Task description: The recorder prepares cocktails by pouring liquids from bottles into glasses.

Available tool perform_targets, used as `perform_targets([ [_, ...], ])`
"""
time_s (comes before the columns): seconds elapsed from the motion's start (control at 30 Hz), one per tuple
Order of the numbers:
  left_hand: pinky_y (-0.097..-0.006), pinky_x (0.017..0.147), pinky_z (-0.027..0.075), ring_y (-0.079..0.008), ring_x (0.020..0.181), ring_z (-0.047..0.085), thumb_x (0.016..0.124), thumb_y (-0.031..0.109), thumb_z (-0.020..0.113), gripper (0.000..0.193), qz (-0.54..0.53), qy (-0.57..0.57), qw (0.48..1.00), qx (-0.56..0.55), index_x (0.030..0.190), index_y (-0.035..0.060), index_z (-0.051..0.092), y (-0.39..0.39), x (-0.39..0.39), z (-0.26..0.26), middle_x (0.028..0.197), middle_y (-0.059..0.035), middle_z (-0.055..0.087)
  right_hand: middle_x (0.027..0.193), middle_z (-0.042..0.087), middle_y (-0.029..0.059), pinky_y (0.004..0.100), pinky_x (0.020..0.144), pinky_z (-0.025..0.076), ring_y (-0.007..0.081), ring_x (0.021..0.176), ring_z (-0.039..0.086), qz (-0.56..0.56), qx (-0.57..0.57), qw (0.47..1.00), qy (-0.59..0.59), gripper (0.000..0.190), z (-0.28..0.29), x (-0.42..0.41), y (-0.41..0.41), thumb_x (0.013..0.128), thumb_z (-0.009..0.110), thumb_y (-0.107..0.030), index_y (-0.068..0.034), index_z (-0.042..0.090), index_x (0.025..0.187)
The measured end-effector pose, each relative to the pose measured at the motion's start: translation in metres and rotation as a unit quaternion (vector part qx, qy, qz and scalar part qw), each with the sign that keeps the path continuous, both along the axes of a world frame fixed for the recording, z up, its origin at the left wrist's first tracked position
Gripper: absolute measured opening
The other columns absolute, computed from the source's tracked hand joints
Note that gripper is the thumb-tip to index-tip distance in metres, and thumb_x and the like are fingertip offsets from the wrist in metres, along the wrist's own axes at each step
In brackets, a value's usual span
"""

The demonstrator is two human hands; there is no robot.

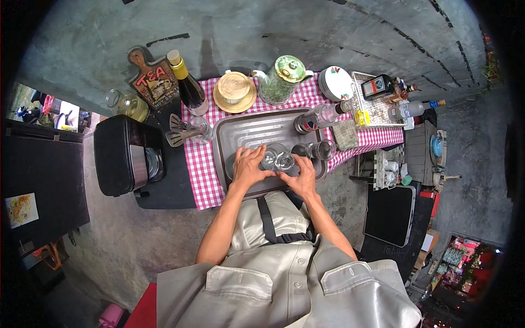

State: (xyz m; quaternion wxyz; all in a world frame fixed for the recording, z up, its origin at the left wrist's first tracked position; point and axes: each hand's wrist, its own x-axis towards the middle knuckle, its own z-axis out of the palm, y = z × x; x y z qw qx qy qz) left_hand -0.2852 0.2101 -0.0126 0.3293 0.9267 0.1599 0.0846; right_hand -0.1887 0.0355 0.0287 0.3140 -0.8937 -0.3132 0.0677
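Observation:
Two small clear glasses stand side by side near the front of a metal tray. Thumb and fingers of my left hand point(247, 167) are around the left small glass point(269, 157). On the other side, my right hand point(302, 175) has its thumb and index finger at the right small glass point(284, 161). Both thumbs nearly meet at the near side. Behind the two glasses is another clear round glass item point(277, 146), partly hidden. A further round glass rim point(229, 166) shows to the left, mostly covered by my left hand. The tray point(262, 117) lies on a pink-checked cloth point(204, 180).
A bottle point(318, 117) and glasses point(324, 150) stand at the tray's right. Behind it are a lidded cup point(234, 88), a green-lidded pitcher point(283, 82) and stacked plates point(337, 83). Leftward are utensils in a glass point(200, 130), a dark bottle point(190, 88) and a black appliance point(119, 156).

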Motion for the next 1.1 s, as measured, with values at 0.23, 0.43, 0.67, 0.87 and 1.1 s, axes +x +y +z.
perform_targets([
  [0.23, -0.0454, 0.112, 0.030, -0.0224, 0.111, 0.059, 0.057, 0.055, 0.083, 0.097, 0.000, 0.011, 1.000, 0.006, 0.135, 0.0039, 0.056, -0.0004, 0.0003, 0.0022, 0.132, -0.0071, 0.062, 0.105, 0.064, 0.0139, 0.0373, 0.085, 0.052, 0.0275, 0.099, 0.063, -0.006, 0.005, 1.000, 0.009, 0.064, -0.0001, -0.0003, -0.0001, 0.062, 0.088, -0.024, -0.001, 0.065, 0.116],
  [0.43, -0.0452, 0.111, 0.031, -0.0224, 0.112, 0.059, 0.057, 0.053, 0.084, 0.096, 0.000, 0.011, 1.000, 0.001, 0.135, 0.0039, 0.057, 0.0001, 0.0000, 0.0035, 0.132, -0.0073, 0.062, 0.105, 0.064, 0.0140, 0.0376, 0.085, 0.052, 0.0280, 0.099, 0.064, -0.003, 0.006, 1.000, 0.012, 0.063, 0.0015, -0.0001, 0.0011, 0.062, 0.088, -0.023, 0.000, 0.064, 0.116],
  [0.67, -0.0450, 0.111, 0.031, -0.0223, 0.112, 0.059, 0.057, 0.055, 0.084, 0.097, -0.002, 0.013, 1.000, 0.007, 0.135, 0.0041, 0.056, 0.0002, 0.0004, 0.0037, 0.132, -0.0074, 0.062, 0.110, 0.064, 0.0152, 0.0414, 0.091, 0.049, 0.0333, 0.104, 0.060, -0.015, 0.007, 0.999, 0.042, 0.063, 0.0017, -0.0007, 0.0013, 0.062, 0.085, -0.026, -0.001, 0.065, 0.115],
  [0.87, -0.0448, 0.111, 0.031, -0.0223, 0.111, 0.059, 0.056, 0.056, 0.083, 0.098, -0.002, 0.005, 1.000, 0.008, 0.135, 0.0040, 0.056, 0.0001, 0.0003, 0.0031, 0.132, -0.0073, 0.062, 0.110, 0.064, 0.0149, 0.0414, 0.091, 0.049, 0.0333, 0.104, 0.060, -0.018, 0.005, 0.999, 0.048, 0.063, 0.0031, -0.0006, 0.0015, 0.062, 0.085, -0.026, -0.002, 0.065, 0.116],
  [1.1, -0.0456, 0.111, 0.030, -0.0241, 0.111, 0.059, 0.056, 0.055, 0.083, 0.098, -0.002, -0.001, 1.000, 0.005, 0.135, 0.0037, 0.056, 0.0002, -0.0003, -0.0006, 0.131, -0.0077, 0.063, 0.111, 0.064, 0.0147, 0.0417, 0.092, 0.049, 0.0335, 0.105, 0.060, -0.013, -0.004, 0.999, 0.047, 0.063, 0.0031, -0.0001, 0.0011, 0.062, 0.085, -0.026, -0.002, 0.064, 0.117],
])
